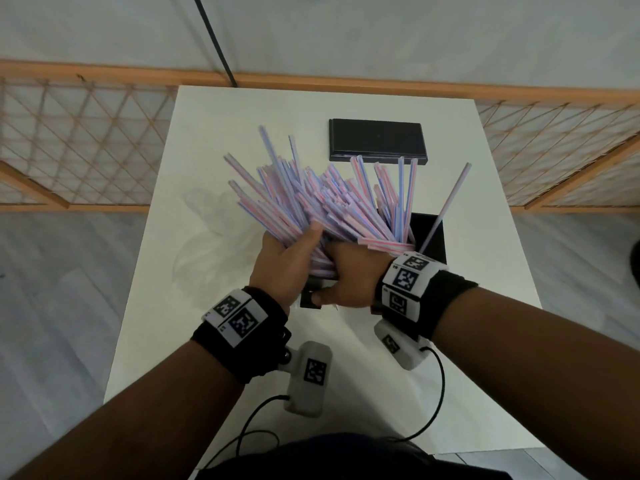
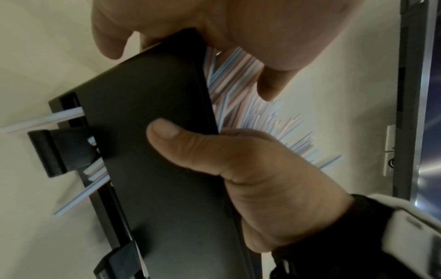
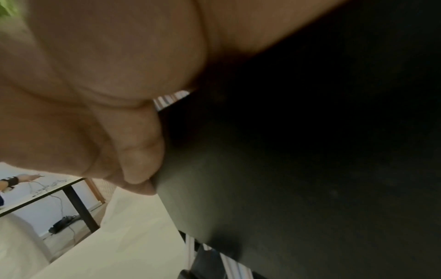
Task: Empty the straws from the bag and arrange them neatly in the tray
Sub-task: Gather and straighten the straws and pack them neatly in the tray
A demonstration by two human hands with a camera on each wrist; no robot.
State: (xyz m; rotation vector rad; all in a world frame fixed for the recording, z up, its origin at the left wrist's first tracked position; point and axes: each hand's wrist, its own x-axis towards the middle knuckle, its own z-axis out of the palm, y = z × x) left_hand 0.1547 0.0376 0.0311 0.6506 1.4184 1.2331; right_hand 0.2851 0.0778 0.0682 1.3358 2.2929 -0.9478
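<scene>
A big fan of pink-, blue- and white-striped straws [image 1: 329, 199] stands with its lower ends in a black tray [image 1: 431, 237] on the white table [image 1: 214, 109]. My left hand [image 1: 289, 258] grips the bundle from the left, thumb across the straws. My right hand [image 1: 346, 277] holds the tray's near wall, thumb outside it and fingers in among the straws. In the left wrist view the right hand's thumb [image 2: 167, 132] presses the tray's black outer wall [image 2: 155, 188], with straws [image 2: 238, 90] behind. The right wrist view shows that hand [image 3: 95, 94] against the dark tray [image 3: 310, 169].
A flat black rectangular piece [image 1: 377, 140] lies at the table's back, just beyond the straw tips. A crumpled clear bag [image 1: 207, 220] lies left of the hands. One straw [image 1: 446, 206] leans out to the right. A wooden lattice screen [image 1: 86, 143] runs behind the table.
</scene>
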